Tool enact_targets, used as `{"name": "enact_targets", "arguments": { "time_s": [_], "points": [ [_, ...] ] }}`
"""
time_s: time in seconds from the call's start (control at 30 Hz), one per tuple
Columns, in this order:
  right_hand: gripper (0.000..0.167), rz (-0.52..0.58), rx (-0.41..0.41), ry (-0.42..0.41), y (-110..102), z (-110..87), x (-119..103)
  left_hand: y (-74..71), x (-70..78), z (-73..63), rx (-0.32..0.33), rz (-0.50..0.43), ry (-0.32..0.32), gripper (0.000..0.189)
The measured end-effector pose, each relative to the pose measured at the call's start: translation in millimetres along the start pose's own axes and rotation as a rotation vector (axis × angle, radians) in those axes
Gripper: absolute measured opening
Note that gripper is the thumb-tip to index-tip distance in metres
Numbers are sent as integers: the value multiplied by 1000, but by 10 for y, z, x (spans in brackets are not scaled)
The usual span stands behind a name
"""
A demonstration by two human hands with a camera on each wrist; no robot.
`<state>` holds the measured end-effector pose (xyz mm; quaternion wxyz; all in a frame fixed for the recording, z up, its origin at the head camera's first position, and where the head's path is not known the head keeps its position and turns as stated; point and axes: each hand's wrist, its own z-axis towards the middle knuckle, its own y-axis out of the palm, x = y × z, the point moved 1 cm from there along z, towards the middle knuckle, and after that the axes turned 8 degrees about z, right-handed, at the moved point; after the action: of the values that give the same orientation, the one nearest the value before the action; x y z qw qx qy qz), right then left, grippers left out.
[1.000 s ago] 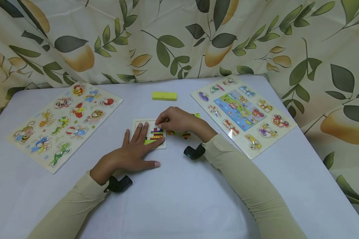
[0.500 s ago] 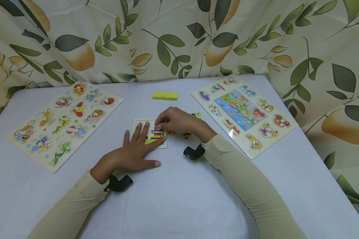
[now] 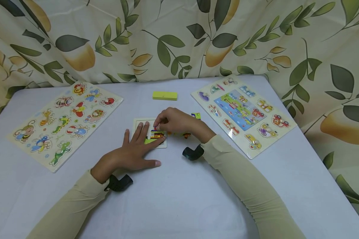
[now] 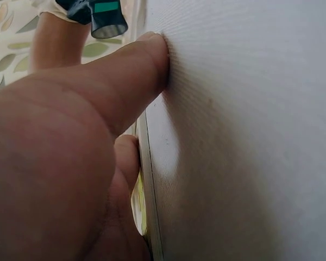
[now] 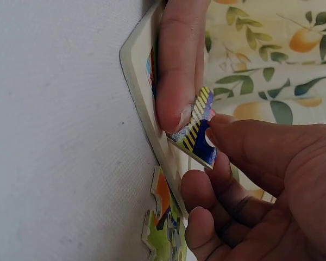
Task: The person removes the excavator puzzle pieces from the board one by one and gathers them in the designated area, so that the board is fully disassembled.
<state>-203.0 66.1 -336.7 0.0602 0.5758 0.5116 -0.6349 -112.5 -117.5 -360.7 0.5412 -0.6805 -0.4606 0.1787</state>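
A small square puzzle board (image 3: pixel 135 123) with a pale frame lies mid-table. My left hand (image 3: pixel 134 156) rests on it with fingers spread and straight, the thumb touching the tablecloth. At the board's upper right my right hand (image 3: pixel 175 120) pinches a puzzle piece (image 5: pixel 202 130), blue with yellow-and-black stripes. In the right wrist view this piece stands tilted above the board, close to a left fingertip. Part of the board's picture is covered by the left hand. Loose puzzle pieces (image 5: pixel 162 234) lie beside the board, partly under the right hand.
A yellow-green block (image 3: pixel 165 96) lies behind the board. To the left is a large insect puzzle board (image 3: pixel 85 127), to the right a large vehicle puzzle board (image 3: pixel 209 99). Another loose piece (image 3: pixel 196 115) shows past the right wrist. A leaf-patterned curtain (image 3: pixel 173 26) hangs behind the table.
My right hand has shifted very slightly left over the board, still pinching the piece, and the piece's tilt seems changed. The left hand stays in place.
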Motion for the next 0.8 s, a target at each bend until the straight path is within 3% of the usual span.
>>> {"name": "enact_targets", "arguments": {
  "time_s": [0.53, 0.8],
  "points": [
    [12, 51, 26, -26, -31, -15, 67, 6, 0, 3, 3, -10, -10, 80],
    [12, 69, 50, 1, -78, -80, 128, 1, 14, -5, 1, -3, -13, 80]
  ]
}}
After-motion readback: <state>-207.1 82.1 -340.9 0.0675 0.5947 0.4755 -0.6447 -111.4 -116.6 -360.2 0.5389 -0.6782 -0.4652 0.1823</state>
